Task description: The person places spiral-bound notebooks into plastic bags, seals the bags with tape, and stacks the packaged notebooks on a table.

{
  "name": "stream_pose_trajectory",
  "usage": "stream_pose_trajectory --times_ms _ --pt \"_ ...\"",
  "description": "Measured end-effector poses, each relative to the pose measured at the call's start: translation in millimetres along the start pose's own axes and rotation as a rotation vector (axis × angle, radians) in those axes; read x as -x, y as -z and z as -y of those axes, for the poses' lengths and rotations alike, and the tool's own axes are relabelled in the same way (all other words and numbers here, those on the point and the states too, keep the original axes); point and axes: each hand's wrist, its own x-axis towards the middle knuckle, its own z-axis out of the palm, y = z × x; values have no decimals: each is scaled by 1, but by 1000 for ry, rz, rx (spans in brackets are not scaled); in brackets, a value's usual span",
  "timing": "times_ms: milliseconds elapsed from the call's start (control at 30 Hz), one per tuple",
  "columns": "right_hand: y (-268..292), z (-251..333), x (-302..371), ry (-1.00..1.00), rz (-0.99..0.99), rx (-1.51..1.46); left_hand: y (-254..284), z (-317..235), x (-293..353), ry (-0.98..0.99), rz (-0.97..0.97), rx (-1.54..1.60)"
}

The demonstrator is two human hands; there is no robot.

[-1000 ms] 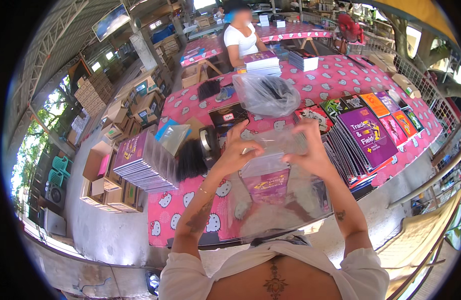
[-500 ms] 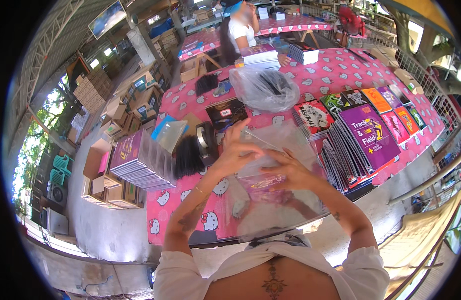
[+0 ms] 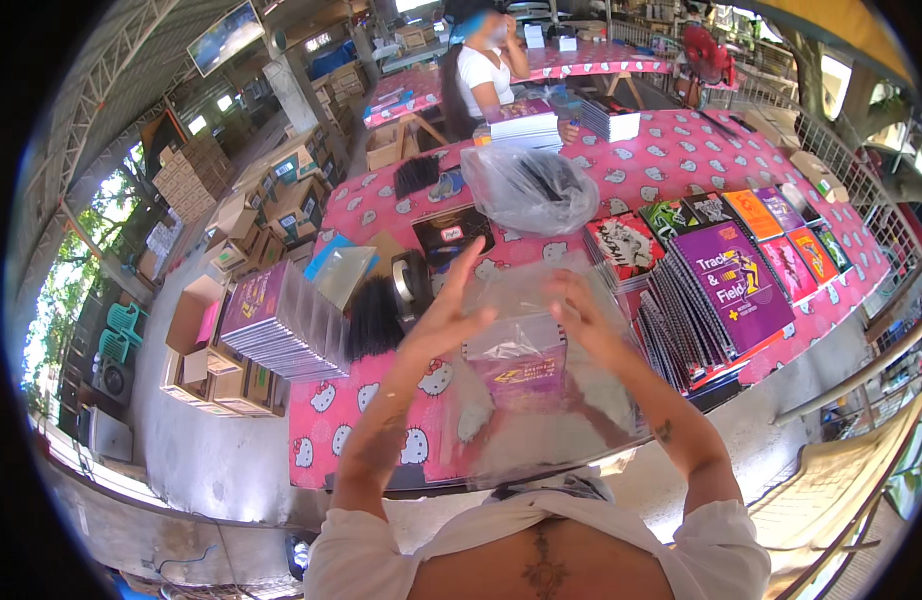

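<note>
Before me on the table lies a purple notebook (image 3: 521, 378) under shiny clear plastic (image 3: 541, 425), which spreads toward the near edge. My left hand (image 3: 449, 312) hovers at its left side, fingers spread and holding nothing. Over the right side of the plastic, my right hand (image 3: 584, 312) has its fingers apart, with nothing visible in them. Whether its fingertips touch the plastic is hard to tell. A tape dispenser (image 3: 413, 285) and a bundle of black bristle-like strands (image 3: 374, 318) sit just left of my left hand.
Wrapped purple notebooks (image 3: 286, 320) are stacked at the left edge. Spiral notebooks (image 3: 681, 320) lean in a row at right, beside colourful notebooks (image 3: 756, 215). Beyond are a plastic bag (image 3: 531, 190) and a dark box (image 3: 453, 232). A person (image 3: 481, 75) sits across the table.
My hands have moved apart from close together above the notebook, the left one leftward and the right one slightly up and right. The purple cover now shows more fully between them.
</note>
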Motion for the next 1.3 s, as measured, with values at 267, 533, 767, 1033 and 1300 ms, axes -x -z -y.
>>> stream_pose_trajectory --times_ms 267,533,767,1033,1300 --pt "-5 17 -69 -163 215 -119 5 -29 17 242 -172 -111" --pt "7 -11 -56 -351 503 -450 19 56 38 561 134 122" --pt "11 20 -12 -64 558 -186 15 12 55 231 120 -301" --pt "-25 38 18 97 51 333 -9 22 73 -201 14 -769" --pt "-16 50 -18 -62 232 344 -11 -3 39 165 164 -906"
